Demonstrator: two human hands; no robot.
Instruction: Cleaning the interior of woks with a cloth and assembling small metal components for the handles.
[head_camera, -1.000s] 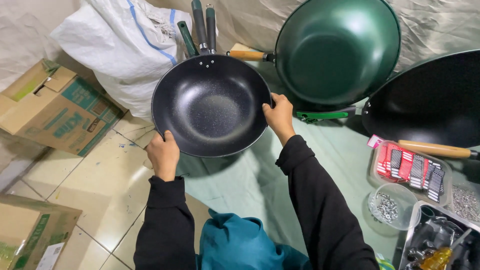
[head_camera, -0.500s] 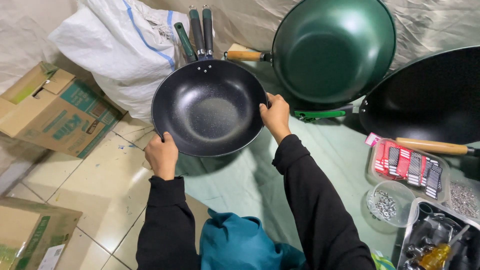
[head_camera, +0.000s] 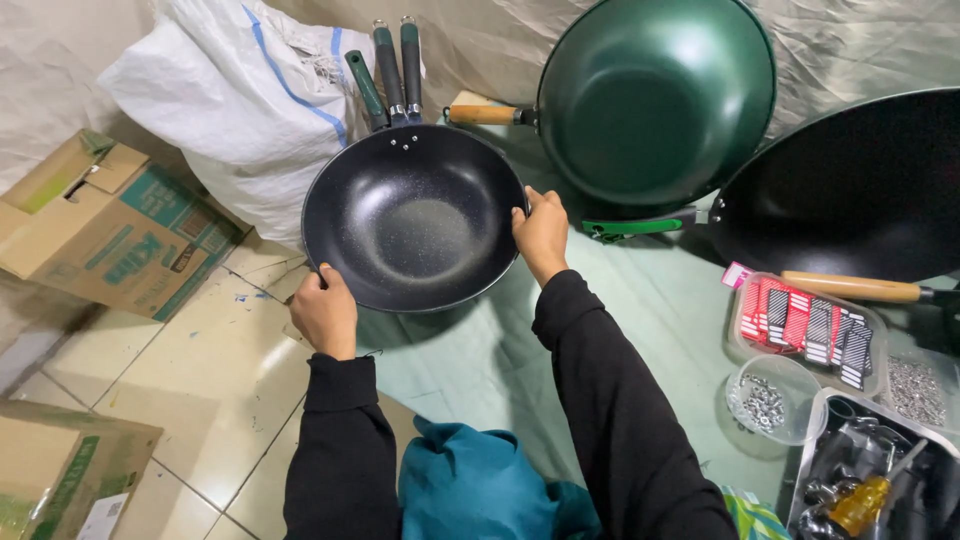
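A black non-stick wok without a handle is gripped by its rim at centre, left hand closed at seven o'clock, right hand at three, apparently being inspected before a handle is fitted, requiring steady alignment.

Beige tiled floor, scuffed, paint specks. Pale green sheet covers the floor right of the tiles. Crinkled grey plastic sheeting hangs as a backdrop behind the sheet. Light flat, dim.
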